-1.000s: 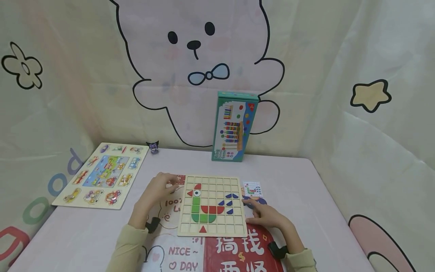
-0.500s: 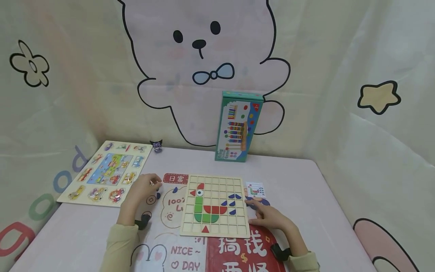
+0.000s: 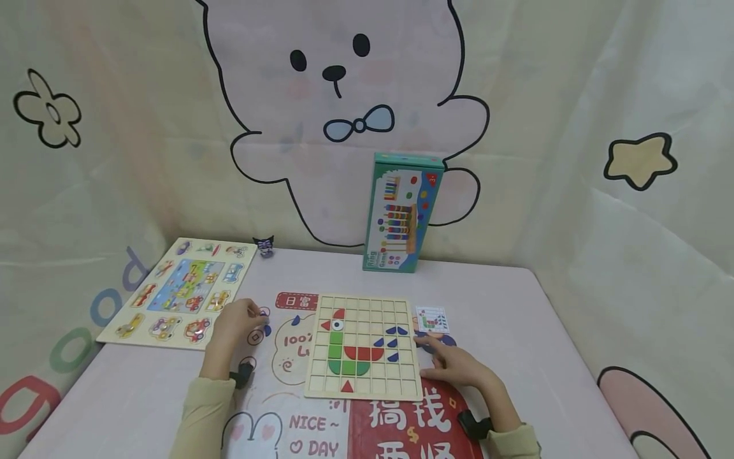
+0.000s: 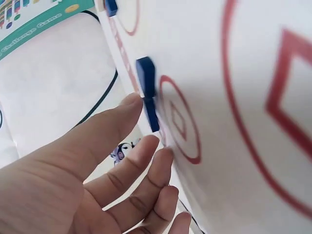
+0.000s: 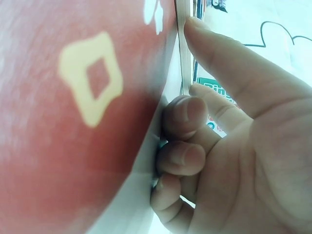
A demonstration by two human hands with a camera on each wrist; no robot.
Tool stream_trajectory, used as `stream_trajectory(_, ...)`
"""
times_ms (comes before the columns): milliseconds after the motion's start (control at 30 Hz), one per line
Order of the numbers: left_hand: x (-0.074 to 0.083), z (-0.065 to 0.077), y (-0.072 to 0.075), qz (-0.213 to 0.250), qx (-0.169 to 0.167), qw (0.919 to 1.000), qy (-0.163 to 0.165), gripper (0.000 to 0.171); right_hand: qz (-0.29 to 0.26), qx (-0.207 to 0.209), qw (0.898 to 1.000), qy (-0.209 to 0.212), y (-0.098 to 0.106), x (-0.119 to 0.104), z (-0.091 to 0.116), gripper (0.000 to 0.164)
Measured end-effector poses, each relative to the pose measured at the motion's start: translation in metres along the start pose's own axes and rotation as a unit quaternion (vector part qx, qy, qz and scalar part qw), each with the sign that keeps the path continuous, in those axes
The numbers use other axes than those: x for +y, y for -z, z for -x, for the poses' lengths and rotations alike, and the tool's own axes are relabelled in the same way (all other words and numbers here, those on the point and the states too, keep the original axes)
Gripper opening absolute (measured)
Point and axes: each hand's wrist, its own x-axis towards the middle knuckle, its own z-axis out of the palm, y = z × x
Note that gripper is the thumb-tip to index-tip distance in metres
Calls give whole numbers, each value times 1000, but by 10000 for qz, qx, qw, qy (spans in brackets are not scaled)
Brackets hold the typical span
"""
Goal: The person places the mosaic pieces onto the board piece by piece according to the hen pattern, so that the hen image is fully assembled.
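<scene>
My left hand (image 3: 232,322) is left of the gridded wooden board (image 3: 395,386), fingers bent slightly. In the left wrist view, a small blue block (image 4: 152,115) lies between the spread thumb and index fingertips, and another blue block (image 4: 146,76) adjoins it. A further blue block (image 3: 295,320) sits on the mat near the board. On the board, red, green and blue pieces form a bird with a white eye piece (image 3: 337,325). My right hand (image 3: 455,366) touches the board's right edge with thumb and extended index finger; its other fingers are curled under.
A small pattern card (image 3: 432,320) lies right of the board. Back left is a picture puzzle board (image 3: 172,331) with a small dark figurine (image 3: 264,247) beside it. A tall toy box (image 3: 401,217) stands against the cloth wall. A printed mat (image 3: 312,421) lies under the board.
My left hand has moved left from the board's top-left corner to the blue blocks and lowered its fingertips. My right hand stays at the board's edge. The head view has shifted slightly.
</scene>
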Motion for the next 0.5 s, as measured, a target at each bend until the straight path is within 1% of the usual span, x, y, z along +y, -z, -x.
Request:
stream_trajectory(133, 1, 1, 0, -69, 55, 10000, 43, 32, 20, 1, 10000, 36, 0, 0, 0, 68)
stream_trajectory(300, 2, 1, -2, -83, 98, 9999, -94, 32, 59, 5, 10000, 63, 0, -1, 0, 68)
stream_trajectory(500, 4, -4, -5, -15, 55, 9994, -342, 27, 129, 15, 9999, 95, 0, 0, 0, 68)
